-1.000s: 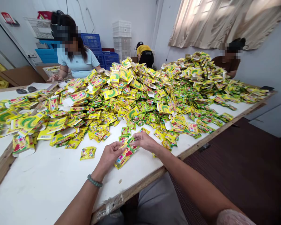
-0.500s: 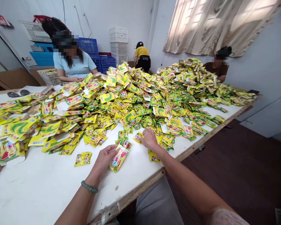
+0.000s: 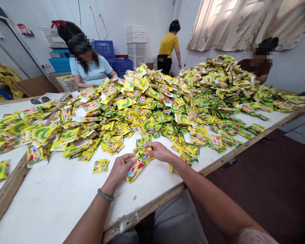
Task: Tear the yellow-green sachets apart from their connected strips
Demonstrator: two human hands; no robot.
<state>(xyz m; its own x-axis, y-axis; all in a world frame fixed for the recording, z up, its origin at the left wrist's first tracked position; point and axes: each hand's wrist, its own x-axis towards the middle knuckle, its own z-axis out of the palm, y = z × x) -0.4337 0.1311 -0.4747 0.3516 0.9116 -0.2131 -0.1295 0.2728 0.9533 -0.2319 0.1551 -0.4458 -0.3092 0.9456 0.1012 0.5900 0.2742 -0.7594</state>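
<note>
My left hand (image 3: 122,166) is closed on a small yellow and green candy box (image 3: 135,173) printed with fruit and letters, tilted over the white table. At the box's upper end my right hand (image 3: 159,151) pinches a small yellow packet, mostly hidden by the fingers. Just behind the two hands lie green packets (image 3: 143,142). A single yellow packet (image 3: 101,166) rests flat to the left of my left hand. Right of my right wrist, more yellow packets (image 3: 189,158) spread toward the table edge.
A large heap of boxes and packets (image 3: 165,98) covers the middle of the table (image 3: 73,196). A wooden strip (image 3: 10,189) crosses at left; a wooden edge (image 3: 218,161) runs along the near side. Co-workers sit beyond the heap, and one stands near stacked crates (image 3: 136,44).
My right hand has moved left with the yellow packet, from the loose packets to the box's upper end. The box stays in my left hand. The co-worker in yellow has straightened up.
</note>
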